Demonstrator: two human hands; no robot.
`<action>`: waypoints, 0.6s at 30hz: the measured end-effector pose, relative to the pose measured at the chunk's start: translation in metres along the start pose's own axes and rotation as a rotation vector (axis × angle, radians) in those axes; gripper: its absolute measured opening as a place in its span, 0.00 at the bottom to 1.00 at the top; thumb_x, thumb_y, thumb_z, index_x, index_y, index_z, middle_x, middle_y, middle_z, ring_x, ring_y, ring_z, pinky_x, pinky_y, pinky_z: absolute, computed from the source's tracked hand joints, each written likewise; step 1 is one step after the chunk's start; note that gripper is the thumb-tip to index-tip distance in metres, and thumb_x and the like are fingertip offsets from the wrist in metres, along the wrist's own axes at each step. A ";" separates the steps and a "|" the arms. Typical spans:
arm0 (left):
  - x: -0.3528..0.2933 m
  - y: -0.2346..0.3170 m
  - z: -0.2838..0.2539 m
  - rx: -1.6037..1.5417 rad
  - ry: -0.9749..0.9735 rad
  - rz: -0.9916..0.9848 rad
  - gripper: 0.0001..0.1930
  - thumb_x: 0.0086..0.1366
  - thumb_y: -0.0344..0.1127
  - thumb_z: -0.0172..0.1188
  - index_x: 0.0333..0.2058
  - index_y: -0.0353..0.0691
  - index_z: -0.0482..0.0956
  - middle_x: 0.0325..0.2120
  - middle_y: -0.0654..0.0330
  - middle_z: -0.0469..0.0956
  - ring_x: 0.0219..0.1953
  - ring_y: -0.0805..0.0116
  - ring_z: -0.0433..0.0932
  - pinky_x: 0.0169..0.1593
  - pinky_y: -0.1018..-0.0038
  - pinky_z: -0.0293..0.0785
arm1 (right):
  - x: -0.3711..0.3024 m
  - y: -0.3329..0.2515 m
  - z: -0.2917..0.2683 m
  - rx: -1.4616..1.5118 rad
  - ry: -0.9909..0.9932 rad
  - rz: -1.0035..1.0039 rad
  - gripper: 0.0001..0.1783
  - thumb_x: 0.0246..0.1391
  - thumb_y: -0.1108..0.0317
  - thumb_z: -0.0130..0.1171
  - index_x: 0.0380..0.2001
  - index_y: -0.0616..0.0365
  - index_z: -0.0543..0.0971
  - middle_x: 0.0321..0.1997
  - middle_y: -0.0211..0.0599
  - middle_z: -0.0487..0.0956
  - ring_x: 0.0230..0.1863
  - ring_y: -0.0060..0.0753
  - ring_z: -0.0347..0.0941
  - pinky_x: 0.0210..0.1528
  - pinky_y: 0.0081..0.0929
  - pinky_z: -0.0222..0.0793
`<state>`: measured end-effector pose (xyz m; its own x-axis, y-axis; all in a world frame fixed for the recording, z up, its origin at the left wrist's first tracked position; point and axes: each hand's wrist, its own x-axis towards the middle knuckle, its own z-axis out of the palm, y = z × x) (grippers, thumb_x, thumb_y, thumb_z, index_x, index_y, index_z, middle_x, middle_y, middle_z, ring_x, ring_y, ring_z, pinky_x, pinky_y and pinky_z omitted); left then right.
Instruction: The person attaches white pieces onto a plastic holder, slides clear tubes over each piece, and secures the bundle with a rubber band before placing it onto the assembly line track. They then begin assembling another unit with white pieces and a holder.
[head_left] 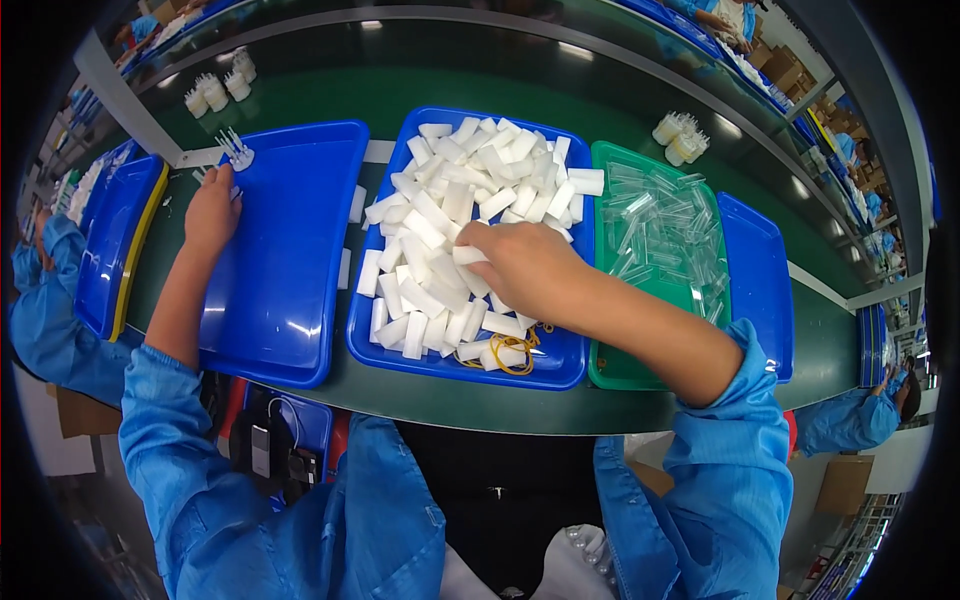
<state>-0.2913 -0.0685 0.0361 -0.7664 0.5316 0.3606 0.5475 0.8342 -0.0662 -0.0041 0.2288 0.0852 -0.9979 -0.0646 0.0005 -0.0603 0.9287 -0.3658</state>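
My right hand [525, 262] reaches over a blue tray [574, 370] heaped with white oblong blocks [430, 215]. Its thumb and fingers are closed on one white block [468, 255]. My left hand [212, 212] is at the far left corner of another blue tray [270, 260]. Its fingers are bent together, and thin white bits show around the fingertips; what they hold is mostly hidden. Just beyond those fingertips, a small white piece with upright prongs [238, 156] sits in the tray's corner.
Yellow rubber bands [512, 355] lie at the block tray's near edge. To its right stand a green tray [625, 375] of clear plastic tubes [665, 230] and another blue tray [765, 290]. White pronged clusters [212, 92] stand on the green belt [330, 75]. Co-workers sit at both sides.
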 end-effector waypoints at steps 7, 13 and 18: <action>-0.055 0.040 -0.063 -0.623 -0.052 -0.102 0.10 0.58 0.24 0.53 0.38 0.40 0.66 0.29 0.59 0.71 0.28 0.71 0.74 0.31 0.78 0.68 | -0.083 0.020 -0.022 0.119 0.183 0.063 0.07 0.53 0.69 0.53 0.34 0.61 0.71 0.29 0.48 0.75 0.31 0.50 0.73 0.31 0.40 0.69; -0.123 0.111 -0.094 -1.242 0.075 -0.224 0.10 0.58 0.22 0.52 0.39 0.36 0.66 0.31 0.61 0.70 0.31 0.74 0.73 0.38 0.80 0.70 | -0.142 0.031 -0.019 0.327 0.352 0.285 0.10 0.45 0.81 0.55 0.34 0.60 0.75 0.33 0.40 0.74 0.25 0.30 0.71 0.25 0.22 0.66; -0.154 0.185 -0.107 -1.611 0.026 -0.041 0.11 0.56 0.19 0.53 0.37 0.36 0.66 0.38 0.55 0.66 0.36 0.68 0.73 0.41 0.73 0.72 | -0.161 0.036 -0.010 0.180 0.515 0.473 0.16 0.39 0.82 0.55 0.35 0.59 0.75 0.31 0.38 0.75 0.25 0.27 0.71 0.25 0.20 0.67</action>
<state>-0.0361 -0.0122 0.0682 -0.7921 0.4977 0.3535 0.3069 -0.1758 0.9354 0.1537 0.2766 0.0814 -0.8033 0.5507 0.2266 0.3412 0.7375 -0.5828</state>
